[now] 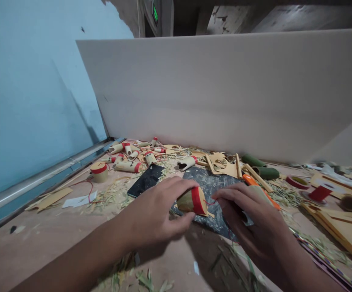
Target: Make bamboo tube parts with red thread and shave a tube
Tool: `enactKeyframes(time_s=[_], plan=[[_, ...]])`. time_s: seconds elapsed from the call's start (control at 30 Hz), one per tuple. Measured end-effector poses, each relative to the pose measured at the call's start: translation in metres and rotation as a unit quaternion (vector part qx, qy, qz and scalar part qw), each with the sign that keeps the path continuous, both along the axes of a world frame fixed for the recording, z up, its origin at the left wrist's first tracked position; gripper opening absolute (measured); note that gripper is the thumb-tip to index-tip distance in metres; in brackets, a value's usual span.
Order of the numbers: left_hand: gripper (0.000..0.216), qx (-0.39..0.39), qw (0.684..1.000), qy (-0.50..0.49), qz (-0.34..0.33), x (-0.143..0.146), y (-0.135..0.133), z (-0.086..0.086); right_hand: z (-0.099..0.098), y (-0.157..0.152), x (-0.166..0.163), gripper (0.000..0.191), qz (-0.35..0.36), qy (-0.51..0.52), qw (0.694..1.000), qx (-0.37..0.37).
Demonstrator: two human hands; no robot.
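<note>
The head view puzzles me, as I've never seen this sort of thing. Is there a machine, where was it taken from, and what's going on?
There is no machine at work here, just a person's two bare hands. The camera is worn on that person's head and looks forward and down, so the forearms enter from the bottom.

The left hand holds a short cylinder with a red band near one end. The right hand appears to pinch a thin red thread that leads to that end.

Around them, the table is strewn with green shavings. Similar red-banded pieces lie toward the back left; on the right are a red spool and green tubes.
</note>
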State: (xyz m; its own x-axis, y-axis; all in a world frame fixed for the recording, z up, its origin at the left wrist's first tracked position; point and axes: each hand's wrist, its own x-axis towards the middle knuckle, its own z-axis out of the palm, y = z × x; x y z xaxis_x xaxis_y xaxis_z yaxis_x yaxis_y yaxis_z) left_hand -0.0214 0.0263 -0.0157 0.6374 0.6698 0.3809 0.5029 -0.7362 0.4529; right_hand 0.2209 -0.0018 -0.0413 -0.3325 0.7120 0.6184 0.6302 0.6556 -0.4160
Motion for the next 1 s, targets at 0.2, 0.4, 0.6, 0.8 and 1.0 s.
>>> enactKeyframes(time_s=[0.2,0.4,0.6,0.8,1.0], plan=[[0.045,-0.005,1.000,0.000,-0.014,0.0019,-0.0007,-0.0001,-0.0041,0.0007,-0.0016,0.021,0.003,0.015,1.000,0.011],[0.046,0.000,1.000,0.002,-0.007,0.0008,-0.0021,0.0001,-0.0035,0.0032,0.0006,0.019,-0.035,-0.002,0.999,0.031],[0.046,0.001,1.000,0.000,0.008,0.0000,-0.0001,-0.0012,-0.0008,0.0027,0.0003,0.011,-0.070,0.004,0.997,0.042],[0.044,-0.001,1.000,-0.002,0.001,0.0016,-0.0010,0.0011,-0.0037,0.0013,-0.0002,0.011,-0.048,0.010,0.998,0.030],[0.044,-0.005,1.000,0.002,-0.005,0.0011,-0.0011,0.0012,-0.0083,0.0021,-0.0041,0.015,-0.026,0.012,1.000,0.007]])
